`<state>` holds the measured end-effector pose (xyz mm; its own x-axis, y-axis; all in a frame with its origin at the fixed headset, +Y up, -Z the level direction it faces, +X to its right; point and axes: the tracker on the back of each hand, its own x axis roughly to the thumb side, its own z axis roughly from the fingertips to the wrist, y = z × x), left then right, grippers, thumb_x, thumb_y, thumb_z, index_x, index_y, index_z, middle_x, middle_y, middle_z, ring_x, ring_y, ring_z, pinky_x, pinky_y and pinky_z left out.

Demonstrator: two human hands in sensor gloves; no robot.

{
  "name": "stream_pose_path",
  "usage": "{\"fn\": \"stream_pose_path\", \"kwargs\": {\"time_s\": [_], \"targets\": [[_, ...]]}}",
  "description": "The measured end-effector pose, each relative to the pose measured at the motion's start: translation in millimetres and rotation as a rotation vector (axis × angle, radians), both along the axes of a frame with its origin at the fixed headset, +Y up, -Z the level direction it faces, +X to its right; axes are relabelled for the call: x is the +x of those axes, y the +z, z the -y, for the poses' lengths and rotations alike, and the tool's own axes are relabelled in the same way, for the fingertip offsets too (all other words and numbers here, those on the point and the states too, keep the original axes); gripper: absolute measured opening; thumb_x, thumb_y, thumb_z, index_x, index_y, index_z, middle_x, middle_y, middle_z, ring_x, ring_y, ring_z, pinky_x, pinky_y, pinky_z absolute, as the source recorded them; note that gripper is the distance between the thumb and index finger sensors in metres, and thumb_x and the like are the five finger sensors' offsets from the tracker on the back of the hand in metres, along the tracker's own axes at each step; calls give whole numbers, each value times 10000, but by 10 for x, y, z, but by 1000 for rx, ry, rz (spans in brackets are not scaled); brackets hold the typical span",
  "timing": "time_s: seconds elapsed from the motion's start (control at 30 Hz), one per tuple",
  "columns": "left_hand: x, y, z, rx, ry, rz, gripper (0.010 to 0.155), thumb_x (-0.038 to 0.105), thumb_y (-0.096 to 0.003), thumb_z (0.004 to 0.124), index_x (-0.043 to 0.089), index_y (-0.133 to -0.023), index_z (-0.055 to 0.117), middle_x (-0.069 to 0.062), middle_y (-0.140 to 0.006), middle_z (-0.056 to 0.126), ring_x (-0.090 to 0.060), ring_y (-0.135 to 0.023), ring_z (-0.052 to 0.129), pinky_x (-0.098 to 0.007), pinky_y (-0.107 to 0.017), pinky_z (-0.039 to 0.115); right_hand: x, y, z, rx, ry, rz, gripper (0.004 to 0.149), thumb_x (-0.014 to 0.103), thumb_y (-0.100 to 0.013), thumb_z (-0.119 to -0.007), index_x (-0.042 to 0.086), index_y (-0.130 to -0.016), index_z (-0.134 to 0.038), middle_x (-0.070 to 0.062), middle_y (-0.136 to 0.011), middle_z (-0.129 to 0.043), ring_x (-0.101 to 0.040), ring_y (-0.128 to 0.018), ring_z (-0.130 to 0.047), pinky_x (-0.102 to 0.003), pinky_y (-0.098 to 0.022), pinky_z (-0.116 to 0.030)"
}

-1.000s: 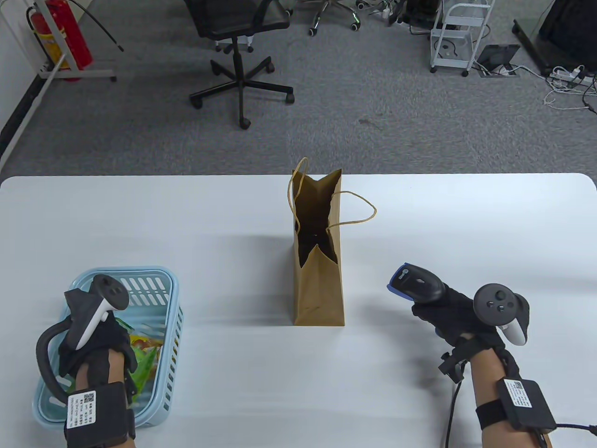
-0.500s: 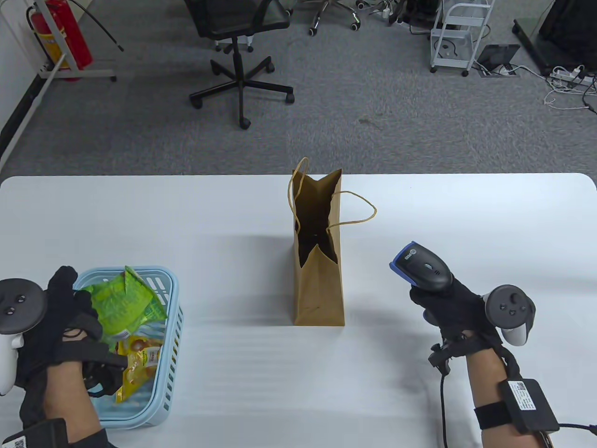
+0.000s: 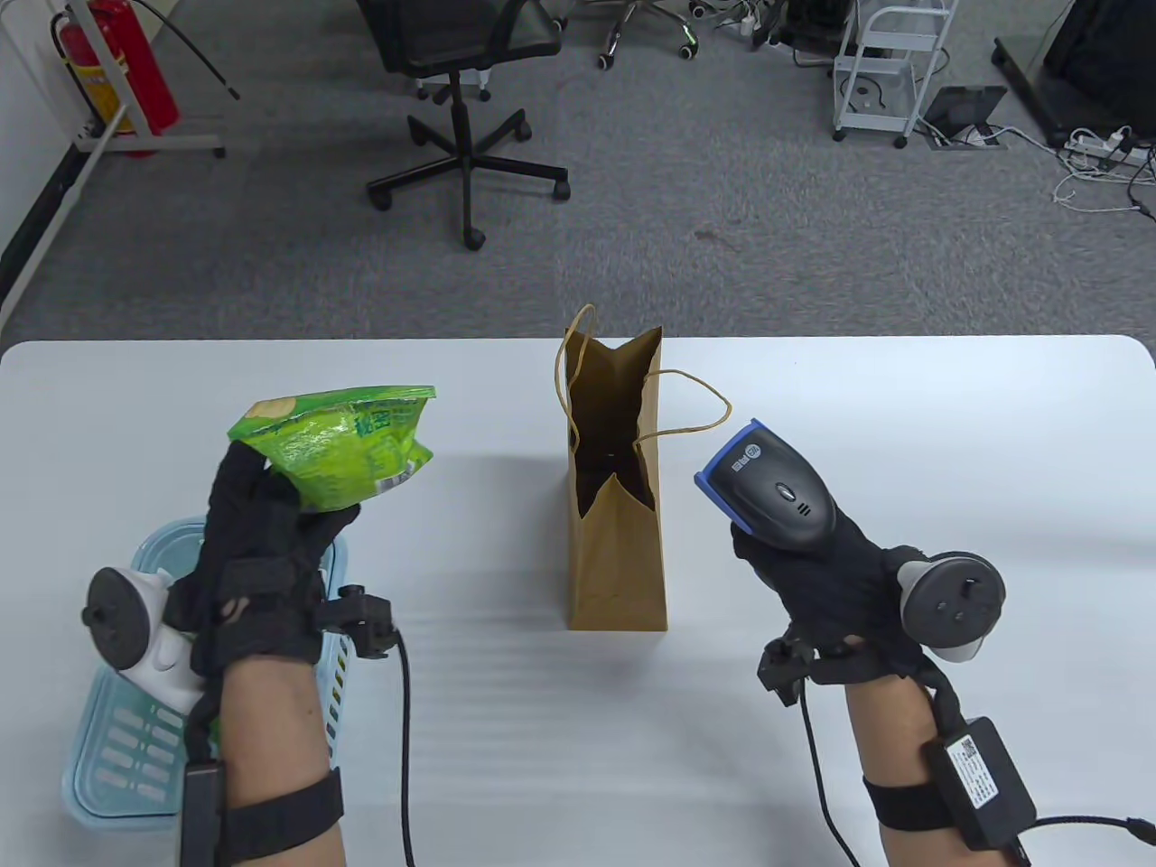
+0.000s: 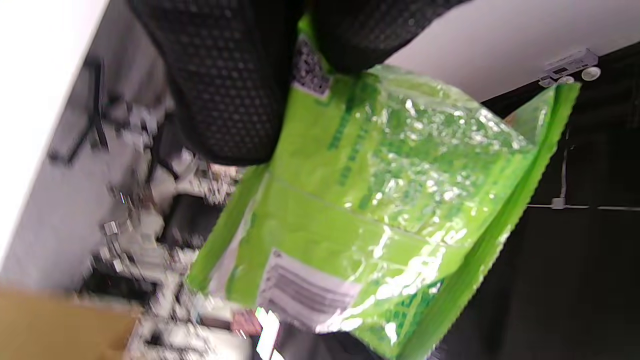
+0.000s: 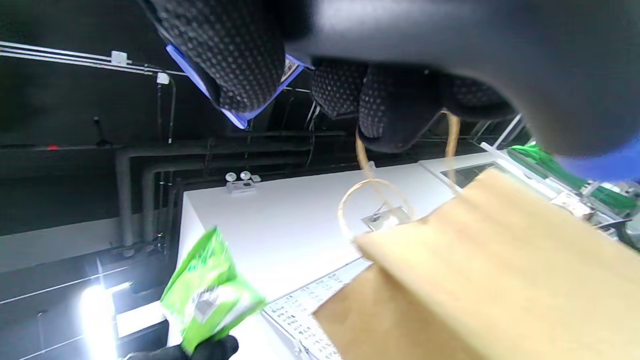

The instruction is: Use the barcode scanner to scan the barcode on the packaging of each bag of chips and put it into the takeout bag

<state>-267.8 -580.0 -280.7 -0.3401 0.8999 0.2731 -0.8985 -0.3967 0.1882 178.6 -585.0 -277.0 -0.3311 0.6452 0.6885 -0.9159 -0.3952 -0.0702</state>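
My left hand (image 3: 262, 533) holds a green bag of chips (image 3: 348, 442) by its lower end, raised above the table left of the brown paper takeout bag (image 3: 616, 542). The left wrist view shows the chips bag (image 4: 390, 200) close up, with a white barcode label on its lower part. My right hand (image 3: 813, 569) grips the black and blue barcode scanner (image 3: 768, 488), its head pointing up and left towards the takeout bag. The takeout bag stands upright and open at the table's middle. In the right wrist view the chips bag (image 5: 210, 295) appears beyond the takeout bag (image 5: 490, 280).
A light blue plastic basket (image 3: 117, 759) sits at the front left under my left forearm, its contents hidden. An office chair (image 3: 461, 99), a red fire extinguisher (image 3: 126, 63) and a white cart (image 3: 890, 68) stand on the floor beyond the table.
My left hand lifted the green chips bag out of the basket and carried it up and right. My right hand raised the scanner and moved it left towards the takeout bag.
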Motion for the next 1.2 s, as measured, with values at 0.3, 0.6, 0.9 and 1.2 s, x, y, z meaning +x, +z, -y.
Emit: {"fn": "stream_pose_path", "kwargs": {"time_s": [0.3, 0.6, 0.9, 1.2], "targets": [[783, -141, 144, 159, 184, 223, 645, 177, -542, 710, 42, -1120, 455, -128, -904, 670, -299, -736, 905, -392, -499, 969, -511, 159, -80, 130, 154, -29, 600, 343, -564, -841, -38, -989, -657, -197, -830, -872, -348, -605, -1019, -553, -473, -844], [962, -198, 191, 168, 68, 202, 648, 185, -545, 709, 48, -1121, 444, -117, -906, 669, -288, -732, 909, -378, -502, 967, -491, 202, -96, 159, 174, -29, 599, 339, -562, -844, -35, -992, -661, -197, -834, -873, -351, -608, -1018, -556, -478, -841], [1051, -263, 303, 130, 63, 203, 651, 189, -547, 709, 45, -1121, 438, -115, -906, 670, -286, -730, 911, -370, -500, 968, -465, 166, -83, 141, 192, -25, 591, 329, -557, -851, -33, -988, -671, -202, -827, -878, -354, -602, -1020, -562, -472, -843], [1051, -270, 312, 124, 82, 211, 649, 191, -550, 707, 46, -1123, 437, -114, -907, 669, -284, -730, 910, -370, -500, 967, -468, 108, -49, 120, 216, -18, 588, 328, -557, -853, -34, -985, -675, -201, -822, -881, -352, -598, -1022, -561, -469, -845]]}}
